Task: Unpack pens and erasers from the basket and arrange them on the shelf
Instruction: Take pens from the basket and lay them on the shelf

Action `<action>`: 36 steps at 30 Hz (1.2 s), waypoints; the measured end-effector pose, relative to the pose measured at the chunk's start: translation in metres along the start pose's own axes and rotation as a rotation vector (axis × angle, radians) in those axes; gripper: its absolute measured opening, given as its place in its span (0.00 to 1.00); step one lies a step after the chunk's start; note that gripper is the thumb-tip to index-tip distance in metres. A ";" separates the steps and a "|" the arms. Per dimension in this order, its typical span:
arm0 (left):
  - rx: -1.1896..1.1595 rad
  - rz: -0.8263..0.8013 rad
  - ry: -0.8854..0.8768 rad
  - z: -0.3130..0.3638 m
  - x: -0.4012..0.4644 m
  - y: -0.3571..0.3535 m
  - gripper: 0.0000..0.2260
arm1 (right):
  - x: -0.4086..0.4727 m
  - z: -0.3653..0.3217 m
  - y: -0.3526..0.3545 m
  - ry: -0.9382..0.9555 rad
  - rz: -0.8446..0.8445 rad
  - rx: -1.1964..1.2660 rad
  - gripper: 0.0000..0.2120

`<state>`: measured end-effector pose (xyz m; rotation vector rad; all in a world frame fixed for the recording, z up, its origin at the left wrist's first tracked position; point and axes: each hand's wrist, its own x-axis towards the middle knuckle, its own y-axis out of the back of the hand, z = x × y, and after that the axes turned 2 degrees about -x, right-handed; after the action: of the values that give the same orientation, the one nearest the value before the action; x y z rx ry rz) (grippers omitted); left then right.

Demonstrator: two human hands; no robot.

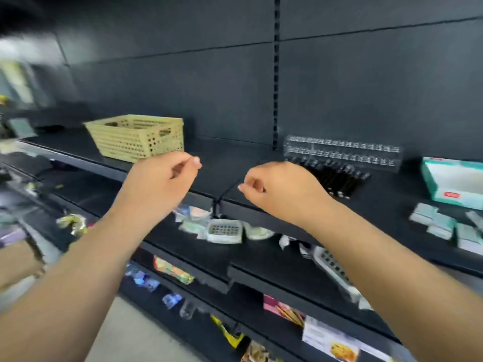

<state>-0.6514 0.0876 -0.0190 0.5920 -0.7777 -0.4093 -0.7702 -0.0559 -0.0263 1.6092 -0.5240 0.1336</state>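
Note:
A pale yellow perforated basket stands on the black top shelf at the left; its inside is hidden from here. A row of black pens lies on the shelf to the right, in front of a clear plastic pen rack. Small pale green packs of erasers lie in stacks at the far right. My left hand hovers just right of the basket, fingers loosely curled, holding nothing. My right hand hovers left of the pens, also loosely curled and holding nothing.
A teal and white box sits behind the erasers. Lower shelves hold packaged goods, among them white graters and coloured packets. The black back panel rises behind the shelf. The grey floor shows at the lower left.

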 end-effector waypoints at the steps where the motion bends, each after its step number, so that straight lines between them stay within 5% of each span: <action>1: 0.034 0.039 0.009 -0.023 -0.001 0.028 0.10 | 0.019 -0.030 -0.008 0.040 0.012 0.012 0.12; 7: 0.136 0.152 0.100 -0.122 -0.006 0.150 0.14 | 0.108 -0.159 -0.041 0.158 0.034 0.056 0.19; 14: 0.209 0.188 0.070 -0.205 0.027 0.200 0.20 | 0.200 -0.220 -0.067 0.200 0.061 0.016 0.23; 30: 0.128 -0.012 -0.083 -0.365 0.248 0.165 0.10 | 0.424 -0.182 -0.153 -0.019 0.017 0.001 0.13; 36: 0.027 -0.169 -0.191 -0.418 0.328 0.129 0.11 | 0.471 -0.177 -0.178 -0.112 -0.122 -0.041 0.18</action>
<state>-0.1089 0.1498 -0.0001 0.6525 -0.9200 -0.6186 -0.2412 0.0002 0.0156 1.6100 -0.5104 -0.0588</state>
